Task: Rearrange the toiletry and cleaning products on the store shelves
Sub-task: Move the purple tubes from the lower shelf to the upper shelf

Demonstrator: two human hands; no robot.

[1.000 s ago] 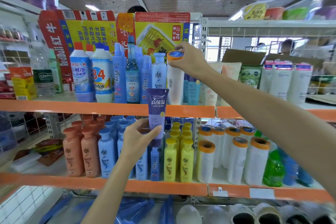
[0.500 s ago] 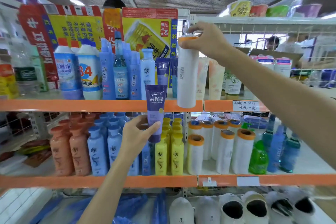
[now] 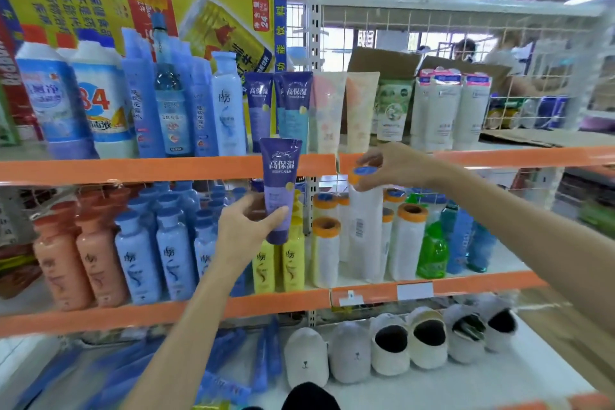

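Observation:
My left hand (image 3: 244, 226) grips a purple tube (image 3: 279, 188) by its lower end, upright in front of the upper orange shelf edge (image 3: 149, 168). My right hand (image 3: 391, 166) pinches the orange-and-blue top of a tall white roll (image 3: 364, 226), which stands among several similar white rolls (image 3: 326, 251) on the middle shelf. Two matching purple tubes (image 3: 278, 110) stand on the upper shelf, behind the one I hold.
Blue bottles (image 3: 173, 103) fill the upper shelf's left, pale tubes (image 3: 344, 110) and white bottles (image 3: 451, 110) its right. Orange, blue and yellow bottles (image 3: 133, 253) crowd the middle shelf, a green bottle (image 3: 432, 253) stands beside the rolls, slippers (image 3: 392, 348) lie below.
My right hand has carried the white roll down from the upper shelf to the middle shelf among the other rolls. My left hand keeps the purple tube roughly in place.

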